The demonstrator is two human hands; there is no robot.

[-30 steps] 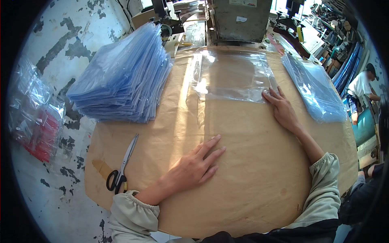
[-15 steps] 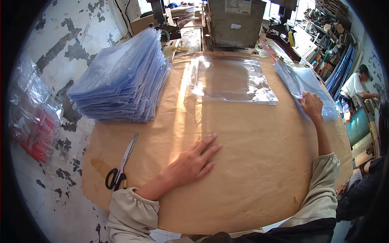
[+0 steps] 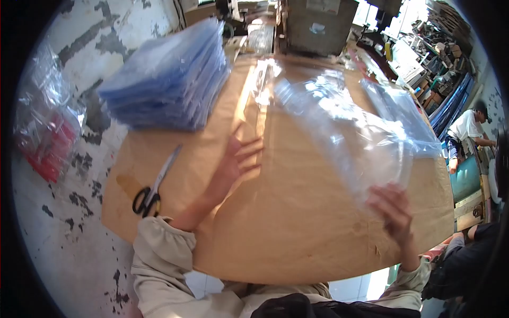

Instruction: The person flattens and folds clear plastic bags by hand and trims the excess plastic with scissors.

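Observation:
My right hand grips the near corner of a clear plastic sheet, which is lifted and smeared by motion, trailing toward the far middle of the table. My left hand holds nothing; its fingers are spread above the brown paper, left of centre. A smaller stack of clear plastic sheets lies at the table's right edge, partly behind the lifted one. On the far left rises a tall bluish stack of plastic sheets. Clear plastic glints at the far middle; whether a flat sheet continues under the lifted one is hidden.
Black-handled scissors lie on the brown-paper-covered table at left. A grey metal machine stands beyond the far edge. Plastic bags hang on the left wall. A person in white is at the right, another person's dark clothing nearer.
My right hand has come nearer me from the right-hand stack, drawing a plastic sheet off it. My left hand has moved farther away and left, off the table's centre. The view has shifted.

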